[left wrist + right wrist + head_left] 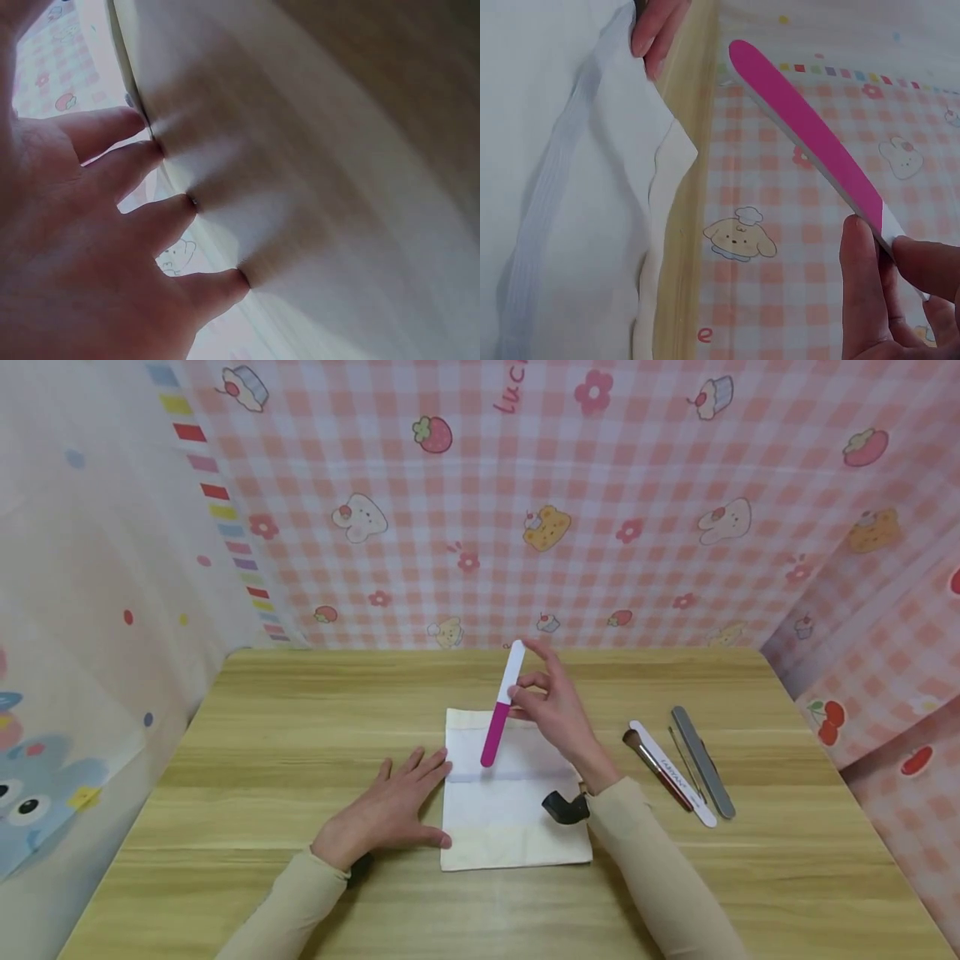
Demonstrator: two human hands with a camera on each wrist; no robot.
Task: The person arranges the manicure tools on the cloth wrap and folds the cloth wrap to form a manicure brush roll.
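In the head view my right hand point(553, 706) pinches a pink-and-white nail file point(495, 727) by its white half, raised over a white cloth point(502, 806). The right wrist view shows the nail file point(810, 135) tilted, thumb and fingers point(864, 270) on its white end. My left hand point(390, 806) lies with fingers spread at the cloth's left edge, thumb and fingertips right at that edge. Up close in the left wrist view, the left hand's fingers point(214, 292) are straight, their tips down on the surface.
Right of the cloth lie a makeup brush point(660, 772), a white nail file point(701, 810) with lettering, a thin metal tool point(684, 758) and a grey nail file point(703, 762). The wooden table point(300, 710) ends at a pink checked curtain point(480, 485).
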